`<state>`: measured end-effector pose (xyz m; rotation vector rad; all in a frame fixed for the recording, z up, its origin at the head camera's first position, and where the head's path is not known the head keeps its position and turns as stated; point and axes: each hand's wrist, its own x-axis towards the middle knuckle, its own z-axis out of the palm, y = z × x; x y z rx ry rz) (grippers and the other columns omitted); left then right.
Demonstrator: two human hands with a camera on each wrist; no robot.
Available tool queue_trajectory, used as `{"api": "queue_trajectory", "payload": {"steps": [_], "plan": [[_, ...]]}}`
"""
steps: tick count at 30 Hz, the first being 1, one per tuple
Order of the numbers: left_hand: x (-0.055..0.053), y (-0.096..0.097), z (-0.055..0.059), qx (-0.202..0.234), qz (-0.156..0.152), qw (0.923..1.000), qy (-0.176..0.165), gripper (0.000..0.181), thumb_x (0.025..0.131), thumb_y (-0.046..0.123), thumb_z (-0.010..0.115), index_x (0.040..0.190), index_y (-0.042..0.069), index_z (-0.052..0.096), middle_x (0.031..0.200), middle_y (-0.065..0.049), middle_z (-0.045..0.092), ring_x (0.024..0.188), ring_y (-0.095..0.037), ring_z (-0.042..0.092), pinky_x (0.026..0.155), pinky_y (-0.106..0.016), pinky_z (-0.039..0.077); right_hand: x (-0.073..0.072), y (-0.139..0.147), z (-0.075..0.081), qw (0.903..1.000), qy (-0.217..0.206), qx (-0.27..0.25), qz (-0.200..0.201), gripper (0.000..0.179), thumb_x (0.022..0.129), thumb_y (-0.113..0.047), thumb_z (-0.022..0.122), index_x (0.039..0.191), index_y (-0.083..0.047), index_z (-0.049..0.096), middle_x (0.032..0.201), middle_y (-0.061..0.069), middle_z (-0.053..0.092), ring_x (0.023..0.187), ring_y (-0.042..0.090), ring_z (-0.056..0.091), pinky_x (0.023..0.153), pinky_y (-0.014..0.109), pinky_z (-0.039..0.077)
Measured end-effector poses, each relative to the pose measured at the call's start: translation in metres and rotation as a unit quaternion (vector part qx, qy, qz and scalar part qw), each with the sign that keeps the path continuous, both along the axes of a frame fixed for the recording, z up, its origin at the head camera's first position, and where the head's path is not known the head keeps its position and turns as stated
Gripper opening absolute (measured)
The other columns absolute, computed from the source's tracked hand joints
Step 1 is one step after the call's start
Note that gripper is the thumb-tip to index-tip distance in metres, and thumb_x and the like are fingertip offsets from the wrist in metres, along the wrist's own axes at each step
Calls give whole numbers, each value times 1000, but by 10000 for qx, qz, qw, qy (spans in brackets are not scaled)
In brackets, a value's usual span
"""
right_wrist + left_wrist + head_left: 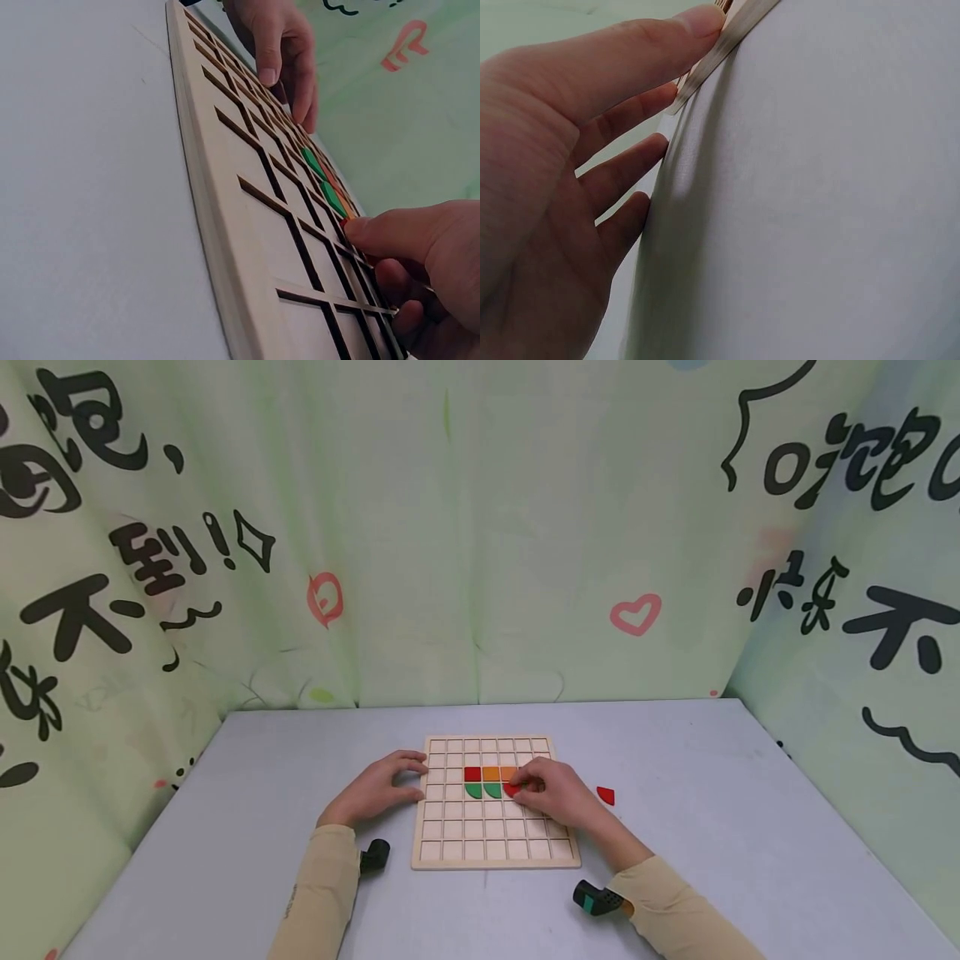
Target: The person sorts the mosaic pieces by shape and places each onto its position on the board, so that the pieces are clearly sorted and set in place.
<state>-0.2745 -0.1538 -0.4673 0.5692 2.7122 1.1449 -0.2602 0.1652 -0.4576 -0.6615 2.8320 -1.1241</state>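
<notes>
A wooden grid board point(495, 852) lies flat on the table. My left hand point(378, 789) is at its left edge, thumb and fingertips on the rim; in the left wrist view the thumb point(652, 45) touches the wooden edge and the other fingers are loosely extended. My right hand point(551, 789) pinches a red rounded piece point(511, 790) at a cell right of two green quarter-round pieces point(492, 790). Above these sit a red square point(472, 774) and orange squares point(491, 773), the row's right end hidden by the right hand.
A loose red piece point(606, 795) with a curved side lies on the table point(675, 777) right of the board. Dark wrist devices are on both arms, the left one point(375, 856) near the board's lower left corner. A printed curtain point(480, 568) hangs behind the table.
</notes>
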Motion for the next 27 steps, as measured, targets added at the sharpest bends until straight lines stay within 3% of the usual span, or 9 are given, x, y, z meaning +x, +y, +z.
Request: {"api": "queue_trajectory", "payload": {"steps": [27], "plan": [[0,-1,-1,57,-9,10000,-5,40,85,19,77,122,8,67,143,-1,50,138,-27,39,113,-45,34,1,-6,-3,9996,154,88,-208,10,86,-11,75,96,-12,73,89,-4,60,78,12,50,66,23,45]]}}
